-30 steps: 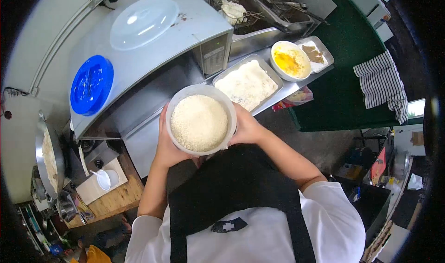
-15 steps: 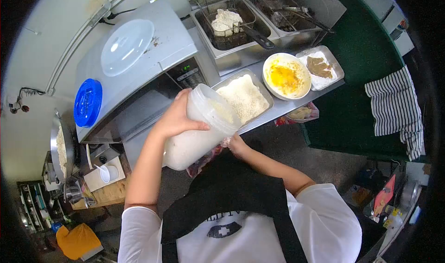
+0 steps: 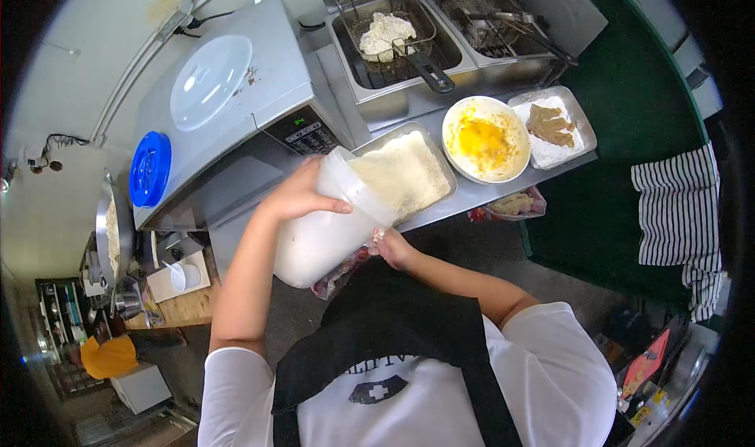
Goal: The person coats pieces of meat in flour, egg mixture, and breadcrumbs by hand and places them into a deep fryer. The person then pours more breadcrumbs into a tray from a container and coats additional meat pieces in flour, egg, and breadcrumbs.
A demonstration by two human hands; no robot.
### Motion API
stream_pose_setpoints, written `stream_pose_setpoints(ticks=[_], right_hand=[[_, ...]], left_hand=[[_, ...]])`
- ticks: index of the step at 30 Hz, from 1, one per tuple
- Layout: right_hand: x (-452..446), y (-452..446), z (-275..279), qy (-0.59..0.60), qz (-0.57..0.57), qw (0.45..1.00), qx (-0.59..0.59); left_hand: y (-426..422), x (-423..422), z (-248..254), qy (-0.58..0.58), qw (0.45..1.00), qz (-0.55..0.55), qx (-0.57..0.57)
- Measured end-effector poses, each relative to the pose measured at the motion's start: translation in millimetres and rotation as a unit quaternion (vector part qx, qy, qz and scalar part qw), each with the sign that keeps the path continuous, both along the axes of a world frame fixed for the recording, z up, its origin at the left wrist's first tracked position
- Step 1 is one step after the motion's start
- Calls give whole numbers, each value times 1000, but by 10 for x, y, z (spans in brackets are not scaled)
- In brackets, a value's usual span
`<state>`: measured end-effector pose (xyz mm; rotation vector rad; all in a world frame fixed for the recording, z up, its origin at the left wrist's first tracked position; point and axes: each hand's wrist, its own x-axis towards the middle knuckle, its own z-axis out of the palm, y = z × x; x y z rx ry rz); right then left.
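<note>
A translucent white tub (image 3: 330, 230) is tilted toward the metal tray of pale crumbs (image 3: 405, 171), its mouth over the tray's near left part. My left hand (image 3: 297, 193) grips the tub's upper side near the rim, thumb stretched across it. Below the mouth, my right hand (image 3: 388, 247) is at the lower side of the rim, with pale crumbs stuck on its curled fingers; whether it grips the rim is unclear. Right of the tray sits a white bowl with yellow egg mixture (image 3: 485, 140), then a second tray (image 3: 553, 127) holding white powder and a brown piece.
Behind the trays stand fryers, one basket (image 3: 387, 39) holding a pale coated piece. At the left are a microwave (image 3: 236, 93) with a blue lid (image 3: 149, 169) on top and a large pan (image 3: 110, 227). A striped cloth (image 3: 676, 207) hangs at the right.
The upright tub has been tipped toward the crumb tray. My left hand has moved onto its upper side, and my right hand has moved down below the rim. The view has shifted.
</note>
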<state>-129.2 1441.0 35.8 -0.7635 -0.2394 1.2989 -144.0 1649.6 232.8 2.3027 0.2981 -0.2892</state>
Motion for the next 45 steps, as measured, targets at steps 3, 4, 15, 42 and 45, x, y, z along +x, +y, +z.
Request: stream_pose_setpoints(ticks=[3,4,15,42,45], right_hand=[[-57,2,43,48,5,999,14],[-73,13,37,70,8,997,29],[-150,26,82,84,-33,993,75],[-224,435,1472,-584,-35,809,-47],[-275,667,1615,-688,1,723,-63]], left_hand=[[-40,2,130,9,1000,7,23],[-73,58,231,40,998,14,39],[-59,200,188,116,992,24,40],[562,-1765,-151,-278,958,57,-38],[630,-1970,-322,-285,948,112,-87]])
